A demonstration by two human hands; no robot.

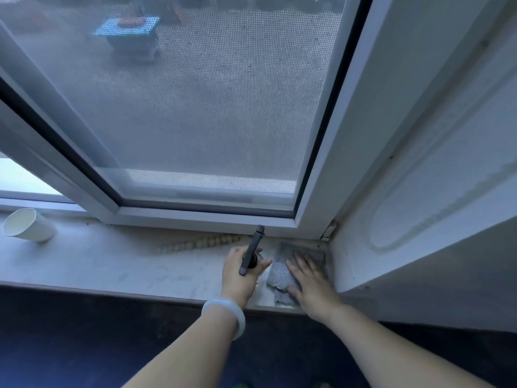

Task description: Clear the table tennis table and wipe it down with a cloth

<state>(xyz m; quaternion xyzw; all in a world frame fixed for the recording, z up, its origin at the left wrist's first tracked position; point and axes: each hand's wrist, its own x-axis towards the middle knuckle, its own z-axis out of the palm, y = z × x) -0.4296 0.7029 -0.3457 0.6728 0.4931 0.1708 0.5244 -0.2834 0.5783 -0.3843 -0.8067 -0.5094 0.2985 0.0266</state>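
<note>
A grey cloth (282,271) lies in the right corner of a white window sill (112,261). My right hand (310,284) rests flat on the cloth with its fingers straight. Just left of it, my left hand (240,271) grips a clear spray bottle (251,252) whose dark trigger head points up toward the window frame. The bottle's body is mostly hidden by the hand. A white bangle sits on my left wrist. No table tennis table is in view.
A white paper cup (28,225) lies on its side at the sill's far left. A string of beige beads (201,243) runs along the sill under the open window sash (195,214). A white wall (419,219) closes the right side.
</note>
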